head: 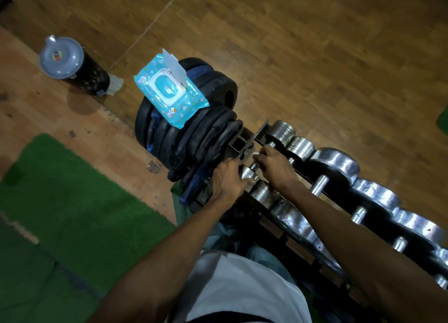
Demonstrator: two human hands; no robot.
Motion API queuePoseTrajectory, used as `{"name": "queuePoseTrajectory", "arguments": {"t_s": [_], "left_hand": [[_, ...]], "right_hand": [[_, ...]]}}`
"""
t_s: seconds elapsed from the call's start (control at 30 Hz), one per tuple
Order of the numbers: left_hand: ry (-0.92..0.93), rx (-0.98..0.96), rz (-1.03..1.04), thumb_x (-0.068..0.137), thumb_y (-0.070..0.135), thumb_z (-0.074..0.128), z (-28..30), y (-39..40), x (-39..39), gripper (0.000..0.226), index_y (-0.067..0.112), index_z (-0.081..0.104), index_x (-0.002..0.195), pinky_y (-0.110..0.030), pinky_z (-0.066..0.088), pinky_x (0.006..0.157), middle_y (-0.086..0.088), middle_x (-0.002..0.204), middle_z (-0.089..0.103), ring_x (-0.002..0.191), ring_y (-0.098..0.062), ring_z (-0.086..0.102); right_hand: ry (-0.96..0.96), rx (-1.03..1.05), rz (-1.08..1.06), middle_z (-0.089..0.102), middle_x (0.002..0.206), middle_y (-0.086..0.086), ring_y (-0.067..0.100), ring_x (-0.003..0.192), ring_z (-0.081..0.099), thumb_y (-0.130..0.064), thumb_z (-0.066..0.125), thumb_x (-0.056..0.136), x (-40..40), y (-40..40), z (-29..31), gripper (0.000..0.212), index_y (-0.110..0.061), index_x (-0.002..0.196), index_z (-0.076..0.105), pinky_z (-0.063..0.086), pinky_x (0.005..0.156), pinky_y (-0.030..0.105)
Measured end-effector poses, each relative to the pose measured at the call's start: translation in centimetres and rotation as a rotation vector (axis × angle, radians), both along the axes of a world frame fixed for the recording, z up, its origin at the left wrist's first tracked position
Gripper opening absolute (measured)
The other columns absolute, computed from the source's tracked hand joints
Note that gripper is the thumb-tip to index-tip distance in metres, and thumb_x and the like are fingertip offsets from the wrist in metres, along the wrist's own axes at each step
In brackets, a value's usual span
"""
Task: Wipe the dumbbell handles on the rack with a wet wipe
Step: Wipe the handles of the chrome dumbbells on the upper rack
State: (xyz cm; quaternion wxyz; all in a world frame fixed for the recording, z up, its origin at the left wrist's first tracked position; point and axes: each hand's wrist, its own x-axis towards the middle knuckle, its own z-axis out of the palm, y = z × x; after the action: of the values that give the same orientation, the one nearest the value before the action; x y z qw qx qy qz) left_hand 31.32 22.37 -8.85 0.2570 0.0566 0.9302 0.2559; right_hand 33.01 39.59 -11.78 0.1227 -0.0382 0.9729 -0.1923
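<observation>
Gripping the dumbbell handle [255, 165] with a wipe, right hand [272, 164]; left hand [229, 177] holds its head.

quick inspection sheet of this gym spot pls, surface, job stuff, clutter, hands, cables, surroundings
surface: brown wood-look floor, green mat at lower left
job's things: chrome dumbbells in a row on a dark rack; wipes pack with its lid flipped up, lying on stacked black weight plates
clutter: dark bin with a grey lid standing on the floor
hands: left hand grips the near end of the first dumbbell; right hand is curled around its handle, a bit of white wipe showing at the fingers
cables: nothing seen
surroundings: person's white shirt at bottom
</observation>
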Motion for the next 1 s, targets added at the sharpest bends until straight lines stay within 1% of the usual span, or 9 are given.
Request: {"name": "queuePoseTrajectory", "arguments": {"t_s": [0.07, 0.17, 0.3, 0.4, 0.57, 0.67, 0.87, 0.93, 1.0], "left_hand": [[-0.005, -0.005, -0.005, 0.071, 0.046, 0.092, 0.0, 0.0, 0.0, 0.075, 0.016, 0.064, 0.133, -0.041, 0.056, 0.095, -0.005, 0.13, 0.066, 0.118, -0.023, 0.064], [-0.011, -0.011, -0.011, 0.07, 0.047, 0.092, 0.1, 0.1, 0.0, 0.078, 0.015, 0.063, 0.136, -0.042, 0.056, 0.096, -0.005, 0.133, 0.065, 0.12, -0.023, 0.063], [-0.012, -0.016, -0.004, 0.07, 0.048, 0.092, 0.2, 0.1, 0.0, 0.078, 0.016, 0.064, 0.135, -0.041, 0.055, 0.097, -0.003, 0.132, 0.066, 0.12, -0.023, 0.063], [-0.007, -0.024, -0.007, 0.073, 0.046, 0.09, 0.2, 0.1, 0.0, 0.073, 0.016, 0.064, 0.133, -0.039, 0.055, 0.095, -0.003, 0.13, 0.066, 0.119, -0.022, 0.063], [0.001, -0.029, -0.016, 0.075, 0.044, 0.089, 0.2, 0.1, -0.1, 0.068, 0.017, 0.064, 0.132, -0.039, 0.054, 0.094, -0.003, 0.129, 0.066, 0.118, -0.023, 0.063], [0.006, -0.027, -0.026, 0.072, 0.049, 0.09, 0.2, 0.1, -0.1, 0.075, 0.017, 0.064, 0.135, -0.04, 0.055, 0.096, -0.003, 0.131, 0.066, 0.12, -0.022, 0.062], [-0.023, 0.01, -0.02, 0.072, 0.044, 0.091, 0.1, 0.2, -0.1, 0.076, 0.012, 0.063, 0.136, -0.035, 0.053, 0.097, -0.009, 0.133, 0.064, 0.122, -0.025, 0.06], [-0.028, 0.012, -0.023, 0.075, 0.042, 0.09, 0.0, 0.2, 0.1, 0.075, 0.011, 0.062, 0.136, -0.035, 0.052, 0.097, -0.011, 0.132, 0.061, 0.119, -0.026, 0.06], [-0.03, 0.021, -0.005, 0.077, 0.039, 0.089, 0.0, 0.1, 0.2, 0.072, 0.009, 0.062, 0.137, -0.034, 0.053, 0.096, -0.01, 0.128, 0.056, 0.114, -0.026, 0.06]], "right_hand": [[0.05, 0.088, -0.114, 0.056, 0.11, 0.011, 0.029, 0.09, 0.061, -0.008, 0.064, 0.097, -0.7, 0.2, -0.1, 0.019, -0.004, 0.115, 0.068, 0.044, 0.064, 0.03], [0.079, 0.136, -0.279, 0.058, 0.108, 0.016, 0.03, 0.086, 0.061, 0.002, 0.065, 0.094, -1.0, 0.8, 0.1, 0.035, 0.0, 0.128, 0.062, 0.046, 0.061, 0.031], [0.056, 0.053, -0.368, 0.057, 0.102, 0.012, 0.028, 0.076, 0.062, -0.004, 0.063, 0.097, 0.0, -0.3, -0.3, 0.026, -0.004, 0.122, 0.068, 0.051, 0.061, 0.033], [0.021, -0.078, -0.25, 0.056, 0.097, 0.009, 0.029, 0.076, 0.062, -0.014, 0.061, 0.1, 1.3, -0.8, -0.7, 0.02, -0.008, 0.115, 0.073, 0.05, 0.064, 0.034], [0.012, -0.084, -0.075, 0.058, 0.107, 0.008, 0.029, 0.086, 0.065, -0.018, 0.066, 0.099, 2.1, -0.5, -1.1, 0.029, -0.011, 0.127, 0.068, 0.054, 0.07, 0.035], [0.057, -0.029, -0.229, 0.058, 0.108, 0.008, 0.027, 0.084, 0.063, -0.017, 0.058, 0.102, 1.0, -0.2, -1.2, 0.028, -0.01, 0.128, 0.065, 0.054, 0.068, 0.036], [0.109, -0.058, -0.557, 0.062, 0.109, 0.015, 0.032, 0.083, 0.066, 0.005, 0.061, 0.095, -0.6, -0.3, -1.3, 0.035, -0.001, 0.128, 0.068, 0.059, 0.073, 0.04], [0.111, -0.124, -0.695, 0.061, 0.107, 0.013, 0.026, 0.081, 0.061, 0.005, 0.059, 0.096, -0.4, -1.3, -1.6, 0.029, 0.002, 0.123, 0.07, 0.054, 0.072, 0.033], [0.135, -0.212, -0.886, 0.06, 0.092, 0.01, 0.018, 0.072, 0.054, -0.004, 0.058, 0.101, -0.3, -2.3, -1.6, 0.02, 0.008, 0.106, 0.073, 0.047, 0.067, 0.03]]}}
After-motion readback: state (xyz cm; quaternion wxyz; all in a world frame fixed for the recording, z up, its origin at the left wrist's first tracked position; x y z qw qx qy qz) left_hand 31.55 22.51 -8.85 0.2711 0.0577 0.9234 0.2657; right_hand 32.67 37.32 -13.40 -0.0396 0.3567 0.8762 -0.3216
